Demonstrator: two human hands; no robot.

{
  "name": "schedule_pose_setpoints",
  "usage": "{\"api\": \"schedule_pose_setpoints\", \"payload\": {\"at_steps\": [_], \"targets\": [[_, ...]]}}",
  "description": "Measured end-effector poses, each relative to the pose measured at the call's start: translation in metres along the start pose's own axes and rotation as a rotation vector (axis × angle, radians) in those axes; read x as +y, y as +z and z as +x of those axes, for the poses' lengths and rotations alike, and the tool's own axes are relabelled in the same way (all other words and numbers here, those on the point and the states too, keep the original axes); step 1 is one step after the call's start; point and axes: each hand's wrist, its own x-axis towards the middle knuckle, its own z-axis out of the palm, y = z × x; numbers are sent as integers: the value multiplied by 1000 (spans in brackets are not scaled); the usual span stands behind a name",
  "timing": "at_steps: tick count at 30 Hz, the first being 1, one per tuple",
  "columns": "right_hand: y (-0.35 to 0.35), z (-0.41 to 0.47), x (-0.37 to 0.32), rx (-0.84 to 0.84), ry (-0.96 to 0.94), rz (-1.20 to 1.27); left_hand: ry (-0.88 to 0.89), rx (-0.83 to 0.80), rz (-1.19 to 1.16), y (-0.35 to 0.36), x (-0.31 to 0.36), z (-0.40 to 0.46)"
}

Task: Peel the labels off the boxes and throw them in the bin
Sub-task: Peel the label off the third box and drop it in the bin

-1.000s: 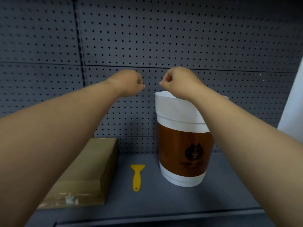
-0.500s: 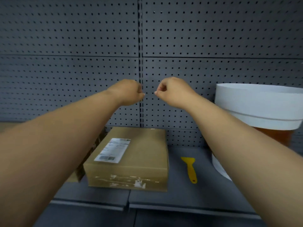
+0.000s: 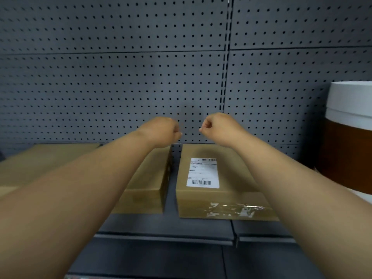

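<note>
While fisted, hands [image 3: 189, 130] above labelled box's [image 3: 217, 186] rear edge.

Grey pegboard wall [image 3: 120, 87] behind a dark shelf [image 3: 165, 228].

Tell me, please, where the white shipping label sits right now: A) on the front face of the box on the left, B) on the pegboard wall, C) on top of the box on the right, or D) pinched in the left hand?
C: the white label lies flat on the top face of the right box, between the person's forearms.
</note>
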Motion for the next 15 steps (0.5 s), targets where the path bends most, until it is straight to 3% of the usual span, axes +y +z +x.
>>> {"api": "schedule_pose_setpoints", "payload": {"at_steps": [6, 15], "targets": [[37, -3, 9, -34, 148, -21, 68, -85, -65, 33, -20, -13], [65, -9, 47, -9, 326, -70, 193, -72, -152, 82, -18, -18]]}}
